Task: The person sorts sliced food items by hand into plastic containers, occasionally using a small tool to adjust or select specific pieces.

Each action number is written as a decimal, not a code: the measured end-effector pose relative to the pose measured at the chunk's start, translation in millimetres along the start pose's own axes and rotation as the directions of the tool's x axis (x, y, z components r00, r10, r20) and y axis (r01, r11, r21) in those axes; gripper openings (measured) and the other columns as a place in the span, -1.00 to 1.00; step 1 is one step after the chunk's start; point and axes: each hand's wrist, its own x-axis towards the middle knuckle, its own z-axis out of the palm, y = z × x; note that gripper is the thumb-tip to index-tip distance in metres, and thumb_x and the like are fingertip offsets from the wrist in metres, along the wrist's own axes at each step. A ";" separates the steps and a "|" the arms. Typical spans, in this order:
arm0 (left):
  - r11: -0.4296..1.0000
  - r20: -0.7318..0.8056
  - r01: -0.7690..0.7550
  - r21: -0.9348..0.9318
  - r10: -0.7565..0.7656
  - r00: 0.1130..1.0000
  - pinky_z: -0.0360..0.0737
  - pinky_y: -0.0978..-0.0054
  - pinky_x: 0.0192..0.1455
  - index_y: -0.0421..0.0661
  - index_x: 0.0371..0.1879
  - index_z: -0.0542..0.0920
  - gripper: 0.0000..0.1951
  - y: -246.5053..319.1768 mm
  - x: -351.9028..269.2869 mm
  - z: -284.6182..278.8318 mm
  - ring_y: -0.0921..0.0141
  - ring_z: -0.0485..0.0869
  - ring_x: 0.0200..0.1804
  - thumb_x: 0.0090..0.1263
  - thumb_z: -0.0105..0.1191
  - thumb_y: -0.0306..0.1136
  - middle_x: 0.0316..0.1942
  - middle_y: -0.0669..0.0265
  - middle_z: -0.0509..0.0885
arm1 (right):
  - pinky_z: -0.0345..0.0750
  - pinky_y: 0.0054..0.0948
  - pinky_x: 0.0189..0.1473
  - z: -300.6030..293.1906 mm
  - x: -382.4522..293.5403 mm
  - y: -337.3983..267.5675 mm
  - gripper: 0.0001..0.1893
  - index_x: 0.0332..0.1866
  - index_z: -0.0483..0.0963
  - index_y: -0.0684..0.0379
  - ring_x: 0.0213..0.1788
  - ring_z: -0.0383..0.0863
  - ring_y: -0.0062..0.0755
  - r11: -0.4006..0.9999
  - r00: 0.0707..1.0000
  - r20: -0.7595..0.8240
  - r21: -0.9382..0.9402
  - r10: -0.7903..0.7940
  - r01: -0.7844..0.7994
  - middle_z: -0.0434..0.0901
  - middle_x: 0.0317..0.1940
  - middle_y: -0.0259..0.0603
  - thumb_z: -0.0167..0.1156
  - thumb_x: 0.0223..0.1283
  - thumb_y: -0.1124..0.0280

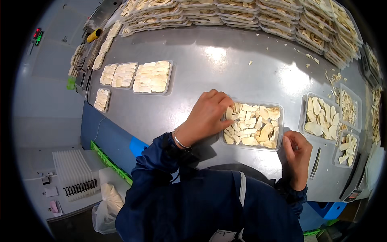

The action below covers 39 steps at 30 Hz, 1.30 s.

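Observation:
A clear plastic tray (281, 121) filled with pale dried mushroom slices (249, 124) lies on the steel table before me. My left hand (210, 116) is at the tray's left side, thumb and fingertips at its upper left edge and the slices there; whether it grips anything is hard to tell. My right hand (297, 152) rests just off the tray's lower right corner, fingers curled, with nothing visible in it. Right of that hand a pair of metal tweezers (315, 163) lies on the table. Farther right, another tray (303, 115) holds larger slices.
Stacked trays of slices (239, 13) line the table's far side. Neatly filled trays (171, 77) stand at the left. At the right are a tray of small fragments (359, 113), a small tray of slices (358, 151), scattered crumbs (334, 78) and a scale-like device (353, 193).

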 end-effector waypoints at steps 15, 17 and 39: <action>0.996 -0.024 -0.017 -0.088 0.015 1.000 0.54 0.22 0.04 -0.10 -0.25 0.66 -0.78 3.1 -36.0 -5.3 0.16 0.59 -0.03 0.12 0.36 -0.48 -0.14 0.27 0.66 | 0.38 -0.54 -0.44 -1.6 -0.3 -3.0 -0.91 -0.19 0.62 0.35 -0.52 0.40 -0.58 0.999 1.000 0.004 -0.040 -0.022 0.022 0.57 -0.48 -0.24 0.31 0.23 0.59; 0.995 -0.022 -0.055 -0.085 0.054 0.998 0.55 0.26 0.01 -0.10 -0.29 0.63 -0.80 7.1 -38.1 -2.9 0.19 0.59 -0.06 0.13 0.35 -0.49 -0.19 0.28 0.64 | 0.38 -0.54 -0.44 -0.8 -0.8 -1.4 -0.91 -0.19 0.62 0.35 -0.53 0.40 -0.57 0.999 1.000 0.002 -0.033 -0.017 0.017 0.56 -0.49 -0.23 0.31 0.23 0.59; 0.968 0.072 -0.195 -0.155 0.208 0.975 0.56 0.30 0.05 -0.10 -0.29 0.61 -0.84 21.9 -26.1 9.0 0.23 0.59 -0.05 0.20 0.31 -0.44 -0.18 0.30 0.66 | 0.39 -0.46 -0.44 -2.8 -0.6 -4.0 -0.89 -0.18 0.62 0.30 -0.56 0.41 -0.44 0.994 0.998 0.018 -0.095 -0.057 0.058 0.51 -0.54 -0.18 0.33 0.21 0.57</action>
